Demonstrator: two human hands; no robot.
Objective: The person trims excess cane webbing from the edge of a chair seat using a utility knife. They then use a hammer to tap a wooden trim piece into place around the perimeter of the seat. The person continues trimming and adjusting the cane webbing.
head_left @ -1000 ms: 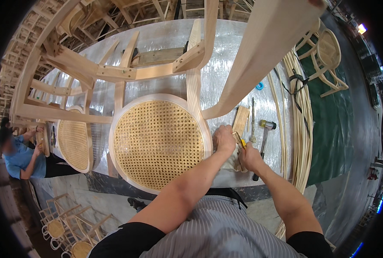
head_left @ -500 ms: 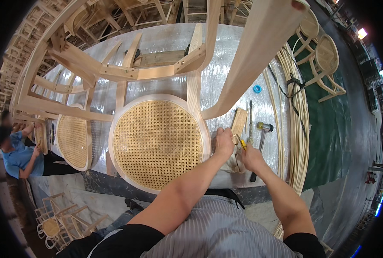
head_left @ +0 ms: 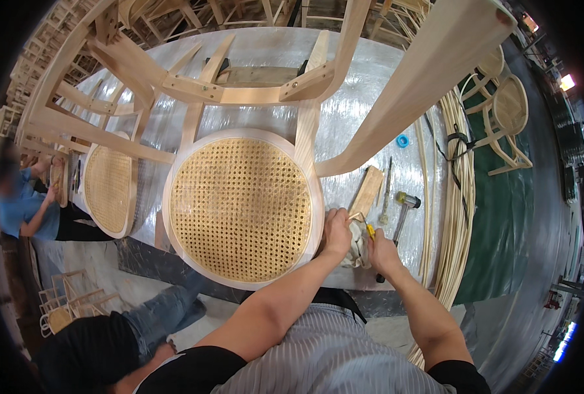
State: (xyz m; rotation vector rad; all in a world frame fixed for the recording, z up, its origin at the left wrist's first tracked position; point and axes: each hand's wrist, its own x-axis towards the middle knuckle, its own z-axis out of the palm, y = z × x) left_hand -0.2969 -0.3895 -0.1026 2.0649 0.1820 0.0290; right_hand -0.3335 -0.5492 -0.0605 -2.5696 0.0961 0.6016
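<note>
My left hand [head_left: 336, 232] is closed on a short pale strip [head_left: 355, 215], apparently cane or wood, beside the chair's rim. In my right hand [head_left: 385, 254] is a yellow-handled cutter [head_left: 370, 231], its tip end close to the strip; the blade is too small to make out. A crumpled whitish cloth [head_left: 357, 248] lies between the hands. Just beyond them rests a wooden block [head_left: 369, 188], with a thin pointed tool [head_left: 387, 190] next to it. A mallet [head_left: 407, 201] lies right of my right hand, partly hidden by it. The round woven-cane panel [head_left: 243, 207] sits left of my left hand.
The pale wooden chair frame [head_left: 246, 96] stands over the plastic-covered table [head_left: 354, 85]. A blue tape ring [head_left: 402, 140] and a tied bundle of long rods [head_left: 458, 217] lie at right. One co-worker [head_left: 29, 210] is at left; another person [head_left: 102, 348] is close at lower left.
The view has shifted slightly. A person in dark clothes has come further into view at lower left. My hands stay close together, still holding the strip and the cutter.
</note>
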